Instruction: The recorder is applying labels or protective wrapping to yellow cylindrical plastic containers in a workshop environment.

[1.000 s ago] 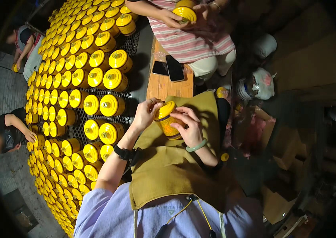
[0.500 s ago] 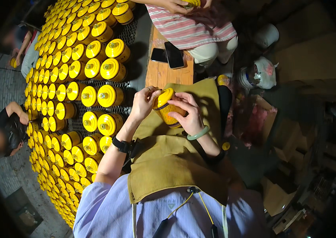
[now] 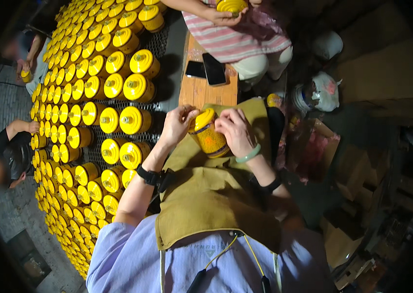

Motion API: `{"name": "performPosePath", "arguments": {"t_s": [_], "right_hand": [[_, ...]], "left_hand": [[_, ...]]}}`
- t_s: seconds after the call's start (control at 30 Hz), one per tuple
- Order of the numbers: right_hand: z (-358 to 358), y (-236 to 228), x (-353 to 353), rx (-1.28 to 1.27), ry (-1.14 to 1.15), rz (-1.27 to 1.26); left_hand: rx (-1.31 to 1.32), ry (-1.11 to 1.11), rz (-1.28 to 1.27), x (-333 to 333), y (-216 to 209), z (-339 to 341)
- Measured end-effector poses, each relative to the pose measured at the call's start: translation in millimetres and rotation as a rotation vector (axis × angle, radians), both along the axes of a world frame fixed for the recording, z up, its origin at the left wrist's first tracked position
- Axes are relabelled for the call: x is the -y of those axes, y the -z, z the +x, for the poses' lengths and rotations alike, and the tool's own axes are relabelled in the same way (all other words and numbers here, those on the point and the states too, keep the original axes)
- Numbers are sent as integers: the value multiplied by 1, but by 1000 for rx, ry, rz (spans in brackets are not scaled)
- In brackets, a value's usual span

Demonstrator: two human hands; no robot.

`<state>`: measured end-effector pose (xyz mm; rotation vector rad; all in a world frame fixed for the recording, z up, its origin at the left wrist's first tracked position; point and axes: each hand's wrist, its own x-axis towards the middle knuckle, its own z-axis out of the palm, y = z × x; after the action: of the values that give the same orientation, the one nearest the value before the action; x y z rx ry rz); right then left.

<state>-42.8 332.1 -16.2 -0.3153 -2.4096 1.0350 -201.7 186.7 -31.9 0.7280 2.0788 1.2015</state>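
Note:
A yellow can (image 3: 211, 139) with a stepped lid and a dark patterned side rests on the apron over my lap, its top tilted to the upper left. My left hand (image 3: 176, 128) is closed, thumb and fingers pinching at the lid's left edge; the exact grip is partly hidden. On the can's other side, the fingers of my right hand (image 3: 237, 132) are bunched together against its upper wall. Whatever they may pinch is too small to make out. Around the apron (image 3: 206, 185), no other item is touched by either hand.
Many similar yellow cans (image 3: 135, 118) with metal fittings on top stand in rows on a mesh surface (image 3: 100, 154) to my left. Two phones (image 3: 214, 69) lie on a wooden bench (image 3: 191, 93) ahead. Another person's hand (image 3: 223, 17) holds a can opposite. Buckets and cartons (image 3: 333, 141) are at right.
My right hand has drawn back from around the can's side, its fingers now bunched at the upper wall. My left hand has barely moved. The co-worker opposite has brought a can further into view.

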Motion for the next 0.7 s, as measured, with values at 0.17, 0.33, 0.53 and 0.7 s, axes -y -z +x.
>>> {"name": "performPosePath", "arguments": {"t_s": [0.17,0.33,0.53,0.7], "right_hand": [[10,-3,-3,77,-39,-822],[-3,1,-7,17,55,-383],[-8,5,-23,144,-140,-87],[1,5,-15,268,-130,-646]], "left_hand": [[4,-61,-25,1,6,-6],[-100,-3,-36,-1,4,-6],[-86,46,6,-6,3,-6],[-108,18,-27,-7,4,-8]]}}
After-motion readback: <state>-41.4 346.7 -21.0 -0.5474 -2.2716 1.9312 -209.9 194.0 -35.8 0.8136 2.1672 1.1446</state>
